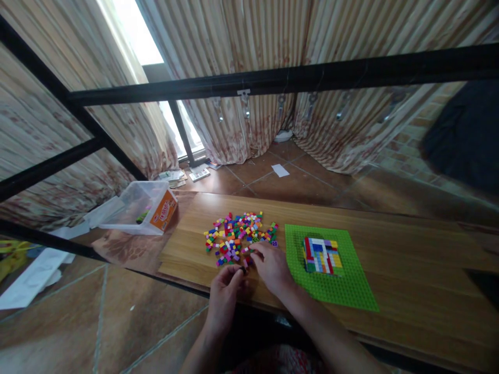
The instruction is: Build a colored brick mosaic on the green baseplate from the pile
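A loose pile of small, many-coloured toy bricks (230,234) lies on the wooden table. At the pile's near edge my left hand (224,291) is closed, pinching a small dark brick (243,270) between thumb and finger. My right hand (274,269) reaches into the pile's near right side with its fingers drawn together; whether a brick is between the fingertips I cannot make out. To the right of that hand is a green studded baseplate (354,291). A rectangular build of multicoloured bricks (323,255) sits on it.
A clear plastic box (134,208) with an orange label stands at the table's left end. Black metal bars (187,89) with hanging clips cross in front of the curtains (249,41). Papers (279,170) lie on the tiled floor.
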### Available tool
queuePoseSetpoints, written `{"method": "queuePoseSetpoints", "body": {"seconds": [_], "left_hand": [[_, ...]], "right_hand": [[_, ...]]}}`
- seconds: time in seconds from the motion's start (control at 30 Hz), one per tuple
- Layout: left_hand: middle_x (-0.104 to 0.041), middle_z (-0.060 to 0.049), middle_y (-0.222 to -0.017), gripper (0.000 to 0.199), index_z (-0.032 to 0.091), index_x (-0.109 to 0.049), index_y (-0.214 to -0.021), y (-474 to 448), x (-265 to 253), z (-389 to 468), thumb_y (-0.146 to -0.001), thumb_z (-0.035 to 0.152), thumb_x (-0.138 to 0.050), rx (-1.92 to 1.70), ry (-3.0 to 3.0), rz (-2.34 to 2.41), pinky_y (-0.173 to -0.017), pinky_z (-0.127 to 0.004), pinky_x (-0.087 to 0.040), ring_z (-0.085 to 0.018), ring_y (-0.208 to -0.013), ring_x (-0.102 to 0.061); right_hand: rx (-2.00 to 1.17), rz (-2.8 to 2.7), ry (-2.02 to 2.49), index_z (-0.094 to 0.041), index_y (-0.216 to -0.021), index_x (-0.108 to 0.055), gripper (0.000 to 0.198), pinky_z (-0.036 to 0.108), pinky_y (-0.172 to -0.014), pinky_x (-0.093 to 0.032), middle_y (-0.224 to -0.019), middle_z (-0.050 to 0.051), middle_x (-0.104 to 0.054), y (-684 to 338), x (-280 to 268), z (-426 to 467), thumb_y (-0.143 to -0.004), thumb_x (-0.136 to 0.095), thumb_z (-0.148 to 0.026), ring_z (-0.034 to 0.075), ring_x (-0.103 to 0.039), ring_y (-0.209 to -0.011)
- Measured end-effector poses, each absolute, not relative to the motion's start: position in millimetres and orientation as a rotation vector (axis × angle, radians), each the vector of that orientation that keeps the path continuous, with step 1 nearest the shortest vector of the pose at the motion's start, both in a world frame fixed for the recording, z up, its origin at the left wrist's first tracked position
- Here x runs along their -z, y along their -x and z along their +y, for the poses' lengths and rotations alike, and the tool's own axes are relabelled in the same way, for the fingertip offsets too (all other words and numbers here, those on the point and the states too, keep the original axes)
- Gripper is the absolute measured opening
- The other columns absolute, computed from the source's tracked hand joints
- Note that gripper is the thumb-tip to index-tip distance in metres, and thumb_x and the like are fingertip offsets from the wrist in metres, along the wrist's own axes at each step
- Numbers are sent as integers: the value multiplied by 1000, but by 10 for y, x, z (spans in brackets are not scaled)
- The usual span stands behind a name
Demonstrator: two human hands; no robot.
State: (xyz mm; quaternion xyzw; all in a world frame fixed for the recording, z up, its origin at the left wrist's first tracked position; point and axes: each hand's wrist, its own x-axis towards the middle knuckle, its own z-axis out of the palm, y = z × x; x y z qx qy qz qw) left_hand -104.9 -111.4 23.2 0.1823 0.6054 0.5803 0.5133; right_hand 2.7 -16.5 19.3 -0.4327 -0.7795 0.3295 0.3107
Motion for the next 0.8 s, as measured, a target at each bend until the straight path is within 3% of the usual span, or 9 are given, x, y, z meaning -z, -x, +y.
{"method": "queuePoseSetpoints", "body": {"seconds": [0.17,0.3,0.5,0.67,0.8], "left_hand": [[-67,1,-78,36,17,-62,-91,999,-234,-1067,-64,37,-76,-1413,-383,1404,-57,-20,-48,-10,-60,-61],[-66,1,-67,33,16,-62,-87,815,-286,-1037,-66,38,-75,-1351,-524,1399,-54,-20,-46,-11,-58,-60],[-66,-1,-70,23,17,-60,-88,414,-298,-979,-76,37,-65,-1224,-771,1328,-51,-20,-45,-14,-64,-62],[-66,-4,-88,18,18,-62,-95,239,-261,-837,-82,29,-56,-1157,-1126,1415,-63,-23,-48,-15,-78,-62],[-64,-4,-85,22,18,-60,-102,161,-257,-626,-84,27,-52,-1082,-1301,1508,-60,-24,-47,-14,-71,-60]], "right_hand": [[-1047,-1847,1152,-22,-89,-69,18,30,-76,-50,-89,5,-71,-202,-237,-374,-88,-51,-23,18,-65,-82],[-1215,-1698,1135,-22,-91,-69,17,28,-70,-51,-88,5,-69,-380,-277,-611,-85,-58,-33,17,-65,-78],[-1135,-1650,1220,-24,-81,-70,15,28,-69,-50,-84,3,-65,-854,-315,-639,-85,-58,-32,17,-62,-78],[-809,-1653,1386,-25,-82,-72,19,33,-75,-49,-91,5,-65,-1536,-242,-314,-83,-59,-38,20,-62,-85],[-665,-1716,1523,-25,-81,-73,18,33,-74,-48,-90,4,-62,-1871,-165,40,-81,-60,-38,19,-60,-82]]}}
